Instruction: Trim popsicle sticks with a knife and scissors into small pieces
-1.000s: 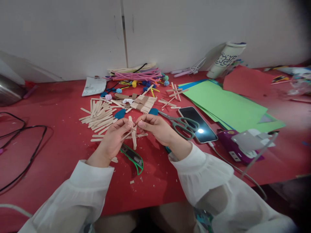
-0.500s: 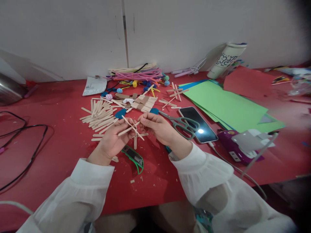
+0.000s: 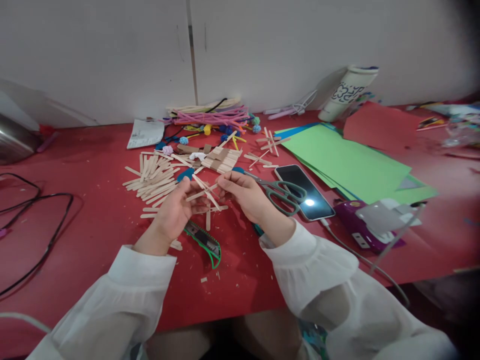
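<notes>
Both my hands hold a small piece made of crossed craft sticks above the table. My left hand has its fingers curled behind the piece on the left, thumb raised. With thumb and index finger, my right hand pinches the right end of one stick. Below the hands lie more craft sticks, partly covered. A green utility knife rests just under my left hand. Grey-green scissors are beside my right hand, partly over a phone.
A heap of loose craft sticks and a banded bundle lie behind the hands. Pink pipe cleaners are at the wall. Green paper, a purple power strip and a tumbler stand rightward. Black cable runs left.
The crossed sticks have turned and moved slightly up between my hands. My left thumb has lifted and its fingers have shifted behind the piece. My right hand stays nearly in place.
</notes>
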